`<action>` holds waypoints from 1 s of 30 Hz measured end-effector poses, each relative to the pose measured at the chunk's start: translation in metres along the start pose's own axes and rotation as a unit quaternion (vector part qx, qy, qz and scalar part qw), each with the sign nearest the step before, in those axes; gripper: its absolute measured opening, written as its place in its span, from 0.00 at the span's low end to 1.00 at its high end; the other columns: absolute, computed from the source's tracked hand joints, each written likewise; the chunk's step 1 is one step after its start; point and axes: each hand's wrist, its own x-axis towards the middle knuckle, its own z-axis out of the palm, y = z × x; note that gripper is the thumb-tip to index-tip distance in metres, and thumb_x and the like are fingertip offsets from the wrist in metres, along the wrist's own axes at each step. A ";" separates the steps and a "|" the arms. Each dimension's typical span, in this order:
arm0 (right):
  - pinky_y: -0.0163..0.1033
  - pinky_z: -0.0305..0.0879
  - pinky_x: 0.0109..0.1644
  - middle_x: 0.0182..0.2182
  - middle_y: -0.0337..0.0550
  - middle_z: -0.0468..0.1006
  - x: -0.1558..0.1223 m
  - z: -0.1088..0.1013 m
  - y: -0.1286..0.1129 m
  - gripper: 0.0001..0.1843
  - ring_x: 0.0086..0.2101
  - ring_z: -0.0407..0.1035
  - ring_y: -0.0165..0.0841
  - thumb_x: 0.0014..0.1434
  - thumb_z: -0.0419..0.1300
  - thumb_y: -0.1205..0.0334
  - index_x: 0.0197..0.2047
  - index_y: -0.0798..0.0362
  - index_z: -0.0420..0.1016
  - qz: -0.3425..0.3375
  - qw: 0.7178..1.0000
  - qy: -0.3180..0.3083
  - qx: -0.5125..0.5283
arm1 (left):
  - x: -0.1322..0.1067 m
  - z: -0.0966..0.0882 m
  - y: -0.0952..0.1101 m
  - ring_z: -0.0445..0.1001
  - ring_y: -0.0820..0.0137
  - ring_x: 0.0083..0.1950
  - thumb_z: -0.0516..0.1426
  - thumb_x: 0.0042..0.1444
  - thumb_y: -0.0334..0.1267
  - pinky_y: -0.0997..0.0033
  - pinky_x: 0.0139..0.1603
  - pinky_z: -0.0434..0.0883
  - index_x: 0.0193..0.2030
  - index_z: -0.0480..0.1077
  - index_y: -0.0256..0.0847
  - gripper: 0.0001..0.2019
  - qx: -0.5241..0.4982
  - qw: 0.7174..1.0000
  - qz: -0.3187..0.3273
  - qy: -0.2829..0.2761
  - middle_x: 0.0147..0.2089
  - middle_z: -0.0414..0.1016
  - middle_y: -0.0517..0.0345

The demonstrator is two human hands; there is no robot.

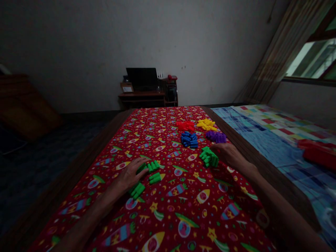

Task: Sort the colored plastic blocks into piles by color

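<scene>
On the left of the table, my left hand (132, 171) curls its fingers and thumb around a green toy block (141, 168). Close by lie more green blocks: a ridged group (153, 166) at the fingertips, one piece (155, 178) to the right, and another piece (137, 190) below the hand. My right hand (228, 154) is at the right edge of a heap of green blocks (209, 157), its fingers drawn together and touching the heap's upper side. Its fingertips are partly hidden, so what they grip cannot be made out.
Behind the green heap sit piles of blue (189, 139), purple (216, 137), red (185, 125) and yellow (206, 124) blocks. A red patterned cloth (181, 203) covers the table. A bed (262, 140) stands along the right; a desk with a monitor (142, 78) is by the wall.
</scene>
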 end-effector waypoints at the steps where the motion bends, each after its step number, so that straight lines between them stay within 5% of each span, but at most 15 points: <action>1: 0.32 0.56 0.33 0.27 0.47 0.77 0.003 0.003 -0.009 0.14 0.29 0.69 0.31 0.62 0.50 0.68 0.39 0.57 0.77 -0.019 1.000 0.001 0.009 | 0.001 -0.004 0.001 0.73 0.57 0.56 0.51 0.57 0.59 0.57 0.58 0.69 0.51 0.73 0.43 0.26 -0.003 1.000 -0.010 -0.006 0.54 0.76 0.49; 6: 0.34 0.58 0.36 0.32 0.47 0.76 0.023 0.038 -0.082 0.11 0.31 0.67 0.31 0.63 0.52 0.66 0.45 0.57 0.74 -0.195 0.976 -0.014 0.101 | 0.004 -0.014 0.006 0.75 0.56 0.52 0.57 0.50 0.58 0.58 0.54 0.71 0.50 0.74 0.44 0.26 -0.039 0.997 -0.066 -0.026 0.52 0.78 0.51; 10: 0.40 0.61 0.49 0.53 0.55 0.69 0.052 0.075 -0.144 0.21 0.50 0.65 0.37 0.64 0.53 0.64 0.60 0.53 0.63 -0.292 0.946 0.018 0.139 | 0.006 -0.010 0.004 0.76 0.56 0.51 0.59 0.47 0.57 0.57 0.53 0.72 0.50 0.74 0.43 0.28 -0.082 0.994 -0.075 -0.022 0.51 0.78 0.50; 14: 0.39 0.62 0.48 0.43 0.53 0.74 0.082 0.094 -0.169 0.16 0.43 0.67 0.36 0.63 0.55 0.65 0.54 0.58 0.67 -0.328 0.936 -0.030 0.122 | 0.004 -0.005 -0.002 0.76 0.57 0.50 0.59 0.46 0.56 0.57 0.52 0.73 0.50 0.73 0.43 0.27 -0.076 0.995 -0.066 -0.007 0.51 0.77 0.50; 18: 0.38 0.61 0.49 0.43 0.51 0.75 0.082 0.089 -0.143 0.16 0.44 0.67 0.35 0.64 0.54 0.65 0.55 0.57 0.67 -0.315 0.940 -0.004 0.133 | -0.001 -0.003 -0.007 0.75 0.56 0.50 0.59 0.48 0.55 0.57 0.52 0.72 0.50 0.74 0.45 0.25 -0.004 0.999 -0.051 0.010 0.49 0.77 0.51; 22: 0.43 0.62 0.51 0.49 0.54 0.73 0.057 0.060 -0.091 0.17 0.49 0.65 0.39 0.62 0.56 0.65 0.55 0.56 0.67 -0.246 0.959 0.056 0.127 | -0.003 -0.003 -0.008 0.77 0.56 0.48 0.60 0.46 0.53 0.60 0.50 0.72 0.45 0.76 0.45 0.22 0.025 0.997 -0.067 0.001 0.47 0.78 0.51; 30: 0.45 0.64 0.48 0.39 0.53 0.78 0.006 0.021 -0.004 0.09 0.42 0.71 0.39 0.61 0.54 0.66 0.42 0.56 0.74 -0.131 0.989 0.032 0.058 | 0.003 -0.008 0.007 0.79 0.57 0.43 0.59 0.46 0.59 0.62 0.45 0.75 0.40 0.78 0.44 0.23 -0.042 0.992 -0.116 0.021 0.43 0.82 0.54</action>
